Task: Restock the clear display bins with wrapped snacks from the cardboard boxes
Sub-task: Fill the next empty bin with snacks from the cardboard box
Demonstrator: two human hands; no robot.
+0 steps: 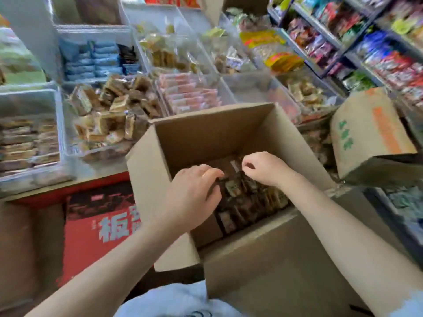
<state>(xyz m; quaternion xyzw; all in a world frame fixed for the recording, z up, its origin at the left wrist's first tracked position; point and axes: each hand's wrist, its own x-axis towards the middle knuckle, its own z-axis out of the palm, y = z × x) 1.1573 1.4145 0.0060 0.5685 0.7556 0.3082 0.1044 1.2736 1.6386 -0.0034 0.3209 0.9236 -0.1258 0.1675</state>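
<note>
Reaching into the open cardboard box, the left hand rests curled fingers on dark wrapped snacks. The right hand pinches one packet's edge. Clear display bins stand just behind.

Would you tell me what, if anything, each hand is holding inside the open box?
It cannot be told: both the left hand and right hand reach among the wrapped snacks, their fingertips hidden.

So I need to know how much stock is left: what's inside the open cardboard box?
Dark wrapped snacks stand packed in the open cardboard box. The left hand and right hand cover some; any layers below are hidden.
</note>
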